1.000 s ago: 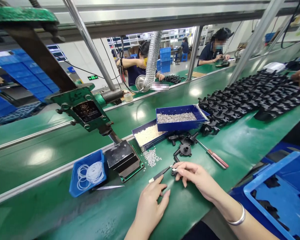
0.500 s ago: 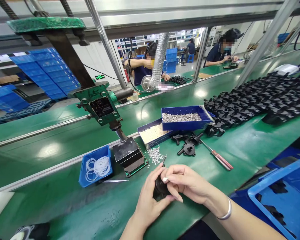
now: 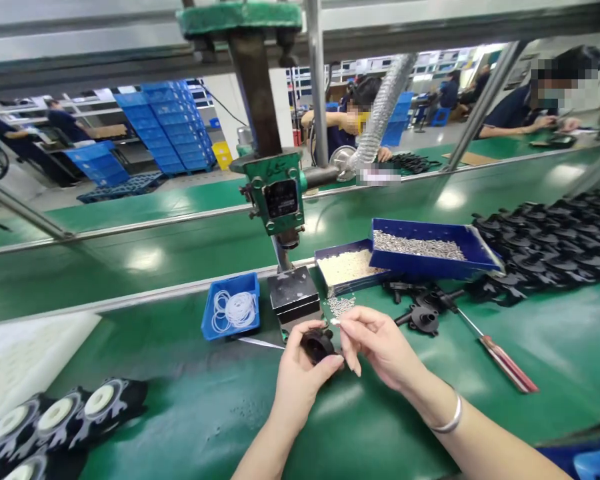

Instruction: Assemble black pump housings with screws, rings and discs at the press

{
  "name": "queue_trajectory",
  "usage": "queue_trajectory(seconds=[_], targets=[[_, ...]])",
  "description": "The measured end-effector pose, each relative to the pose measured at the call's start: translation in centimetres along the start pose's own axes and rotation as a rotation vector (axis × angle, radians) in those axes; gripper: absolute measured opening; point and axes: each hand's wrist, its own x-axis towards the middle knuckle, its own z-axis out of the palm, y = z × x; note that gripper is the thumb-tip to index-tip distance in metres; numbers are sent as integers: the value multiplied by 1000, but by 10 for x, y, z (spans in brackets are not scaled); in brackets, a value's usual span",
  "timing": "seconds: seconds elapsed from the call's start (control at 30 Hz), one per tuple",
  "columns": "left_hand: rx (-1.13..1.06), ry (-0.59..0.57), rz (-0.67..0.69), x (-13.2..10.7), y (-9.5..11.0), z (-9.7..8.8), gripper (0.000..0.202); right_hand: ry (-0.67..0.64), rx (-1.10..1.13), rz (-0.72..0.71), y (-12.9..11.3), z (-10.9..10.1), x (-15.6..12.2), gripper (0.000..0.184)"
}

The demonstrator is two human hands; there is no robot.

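My left hand is wrapped around a round black plastic housing, its hollow side tilted up toward me. Just above and right of it, my right hand pinches a small white piece between thumb and forefinger. The piece is too small to make out fully, and it is held apart from the housing's opening. Behind my fingertips lies a scatter of small rings. Several black pump covers rest on the green bench to the right of my right hand.
A green hand press stands over a black block. Around it are a blue bin of white rings, a tray of cream-coloured parts, a tray of metal pins, a screwdriver, and rows of black housings.
The view has swung left, bringing assembled black parts at lower left into sight. My right hand with the white piece has moved from over the housing to its upper right edge.
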Motion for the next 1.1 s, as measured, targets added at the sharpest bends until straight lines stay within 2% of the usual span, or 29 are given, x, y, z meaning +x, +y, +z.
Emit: queue_trajectory(seconds=[0.13,0.27,0.37,0.57,0.77,0.97,1.1], targets=[[-25,8,-123,1,-2,-3,51,2,-116,21,8,-6,-2,20],[-64,39,-120,1,-4,-3,69,42,-270,9,6,-5,-5,22],[-30,44,-111,2,-4,-4,72,62,-460,4,7,-4,-9,23],[50,43,-101,0,-1,-6,68,35,-939,-240,14,-4,-15,15],[104,37,-90,0,2,-6,66,-24,-1142,-379,16,-6,-16,11],[370,61,6,-4,-1,-9,57,-68,-1297,-486,22,-8,-17,11],[713,105,225,-6,-9,-15,49,-82,-1496,-630,23,-9,-18,16]])
